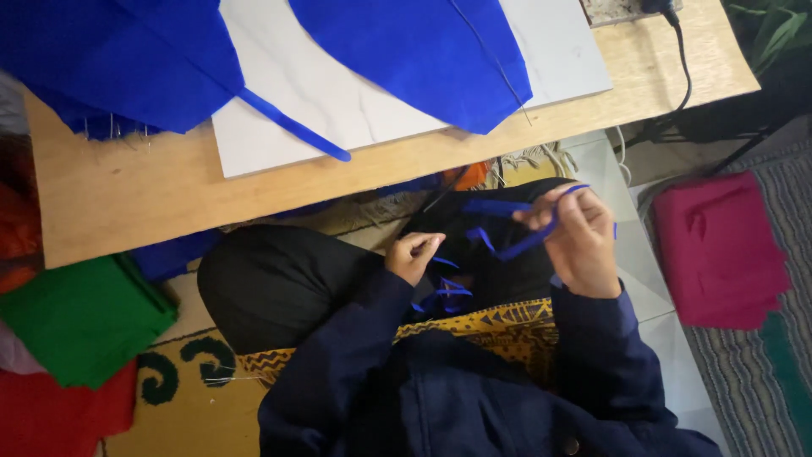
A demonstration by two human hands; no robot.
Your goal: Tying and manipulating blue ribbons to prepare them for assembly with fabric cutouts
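Seen from above, a seated person in a dark blue jacket works over their lap. Their right hand [584, 241] is raised slightly and closed around a narrow blue fabric strip [518, 244], pinching it between thumb and fingertips near the top of the hand. The strip loops over the fingers, runs leftward across the gap between the hands and trails down onto the lap, where more of it lies in loose curls just below the left hand [413, 254]. That left hand is loosely curled, fingers bent inward; whether it grips the strip's end cannot be told, though it sits right beside the tangle.

Beyond both hands, farther from the body, runs the edge of a low wooden table [118, 195]. On it rests a white board [338, 85], partly covered by two large pieces of blue cloth [406, 51], one with a thin tail pointing toward the hands. Between table and hands lie the person's dark trouser knees.

To the left of the left hand, folded green cloth [80, 317] sits on the floor with red cloth [51, 415] nearer the body. Well to the right of the right hand lies folded pink cloth [719, 250] on a striped mat [761, 389]. A black cable [683, 68] hangs off the table's far right corner.
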